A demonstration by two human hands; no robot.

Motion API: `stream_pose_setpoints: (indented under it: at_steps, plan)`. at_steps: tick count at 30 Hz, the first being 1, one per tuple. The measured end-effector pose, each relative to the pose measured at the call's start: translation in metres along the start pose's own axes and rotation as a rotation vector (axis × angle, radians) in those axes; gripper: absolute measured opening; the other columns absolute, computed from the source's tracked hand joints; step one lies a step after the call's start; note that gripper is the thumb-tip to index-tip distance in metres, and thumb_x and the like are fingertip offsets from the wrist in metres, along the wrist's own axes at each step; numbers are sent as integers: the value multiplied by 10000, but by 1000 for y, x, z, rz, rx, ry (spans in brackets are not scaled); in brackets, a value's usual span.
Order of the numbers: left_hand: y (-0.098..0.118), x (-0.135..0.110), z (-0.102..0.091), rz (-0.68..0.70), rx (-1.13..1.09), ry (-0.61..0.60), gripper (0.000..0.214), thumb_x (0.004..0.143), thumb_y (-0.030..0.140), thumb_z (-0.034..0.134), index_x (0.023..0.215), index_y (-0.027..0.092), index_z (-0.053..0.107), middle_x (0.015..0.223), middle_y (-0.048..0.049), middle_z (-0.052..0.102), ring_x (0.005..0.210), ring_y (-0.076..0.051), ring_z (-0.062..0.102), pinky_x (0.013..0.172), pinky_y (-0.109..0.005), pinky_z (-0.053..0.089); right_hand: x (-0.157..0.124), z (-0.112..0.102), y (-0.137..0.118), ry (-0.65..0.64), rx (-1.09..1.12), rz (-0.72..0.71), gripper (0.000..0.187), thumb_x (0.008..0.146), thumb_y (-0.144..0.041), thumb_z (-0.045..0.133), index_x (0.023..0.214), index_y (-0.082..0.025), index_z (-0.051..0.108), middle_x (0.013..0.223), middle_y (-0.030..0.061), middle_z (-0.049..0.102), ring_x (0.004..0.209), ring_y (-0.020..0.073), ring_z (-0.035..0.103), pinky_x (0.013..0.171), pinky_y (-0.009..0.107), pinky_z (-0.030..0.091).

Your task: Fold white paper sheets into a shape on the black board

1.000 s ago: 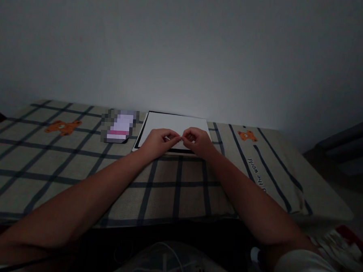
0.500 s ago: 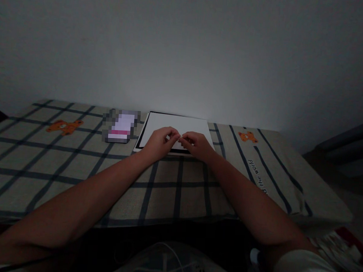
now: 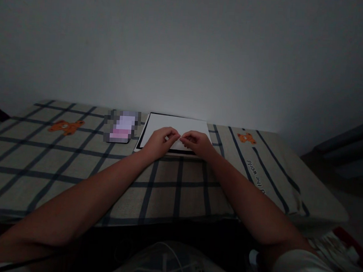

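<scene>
My left hand [image 3: 161, 142] and my right hand [image 3: 198, 143] meet fingertip to fingertip over a flat white board with a black border [image 3: 176, 122]. Thumb and forefinger are pinched together on both hands. Whatever sits between the fingertips is too small to name. The board lies on the table against the wall, and the hands cover part of its near edge.
A phone with a lit, blurred screen [image 3: 122, 127] lies left of the board. A checked tablecloth [image 3: 163, 192] with orange bear prints covers the table. Behind it rises a plain wall [image 3: 186, 51]. Some cloth [image 3: 339, 254] is at the lower right.
Both hands stay pinched above the board. The right fingers have shifted very slightly, and a small pale spot between the fingertips shows less now. The view has moved a little.
</scene>
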State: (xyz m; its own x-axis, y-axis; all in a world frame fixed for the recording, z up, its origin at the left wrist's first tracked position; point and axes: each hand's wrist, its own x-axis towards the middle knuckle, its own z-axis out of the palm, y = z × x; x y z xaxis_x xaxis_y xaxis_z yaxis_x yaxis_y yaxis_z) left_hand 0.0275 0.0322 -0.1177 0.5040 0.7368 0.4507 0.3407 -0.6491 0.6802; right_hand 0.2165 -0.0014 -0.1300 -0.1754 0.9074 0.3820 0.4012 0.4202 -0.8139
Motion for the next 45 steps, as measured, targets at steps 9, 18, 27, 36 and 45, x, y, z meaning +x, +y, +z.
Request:
stream_pose_setpoints:
  at_steps: [9,18,27,36,45]
  plan:
    - [-22,3,3,50,118,-19,311,853,360,607,1096,170,647,978,-60,665,820,-165,617,735,-301,525,8,-16,14,123,79,96,300,771,-468,638,811,-173,668,702,23,648,610,128,567,578,263,456]
    - [-26,-1,1,215,451,-278,397,893,411,572,1219,193,629,1337,-92,588,1238,-233,525,1058,-383,403,18,-89,58,541,-155,410,304,667,-425,682,761,-138,712,726,44,694,651,145,584,627,263,437]
    - [-16,-2,-4,261,532,-330,406,878,444,599,1182,184,671,1267,-85,646,1175,-238,567,1000,-359,432,16,-113,92,442,-608,612,263,787,-318,604,828,-108,757,839,130,739,807,230,664,707,296,448]
    - [-19,0,-4,264,528,-346,314,910,412,556,1096,212,710,1174,-43,692,1096,-210,602,935,-318,460,14,-105,68,393,-801,339,270,820,-266,564,990,-119,714,940,128,694,858,217,608,805,324,451]
    - [-14,0,-4,135,575,-300,348,973,381,403,1039,219,705,1057,-37,721,1021,-211,624,853,-312,464,4,-52,-5,-341,-605,-14,238,868,-391,610,888,-188,733,880,68,720,787,172,617,700,278,430]
